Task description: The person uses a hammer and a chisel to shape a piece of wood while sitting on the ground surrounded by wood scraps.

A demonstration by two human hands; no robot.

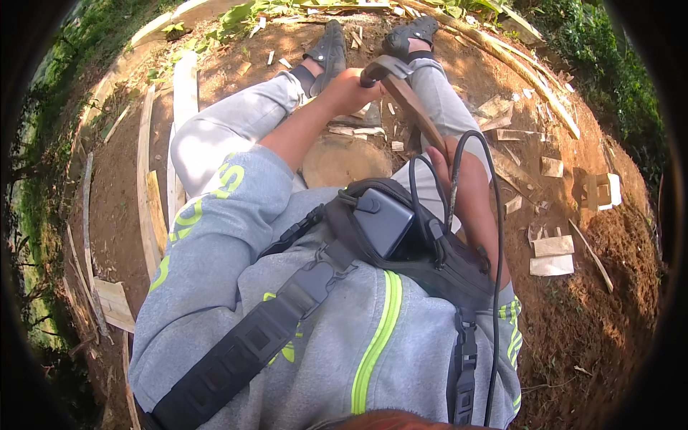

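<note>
I am sitting on bare earth with my legs stretched out in grey trousers and dark sandals (pixel 330 46). My right hand (pixel 450 163) grips the lower end of a long wooden handle (pixel 412 107) of a hatchet. Its metal head (pixel 383 68) is raised just above my left hand. My left hand (pixel 351 89) is closed around a small piece of wood (pixel 364 118) that stands past the far edge of a round wooden block (pixel 342 161) between my legs. A black chest bag (pixel 401 236) with a cable hides part of my right forearm.
Wood chips and offcuts (pixel 552 254) lie scattered on the soil to the right. Long planks (pixel 185 93) lie on the left, and a bamboo pole (pixel 516 61) runs along the far right. Green plants border the plot.
</note>
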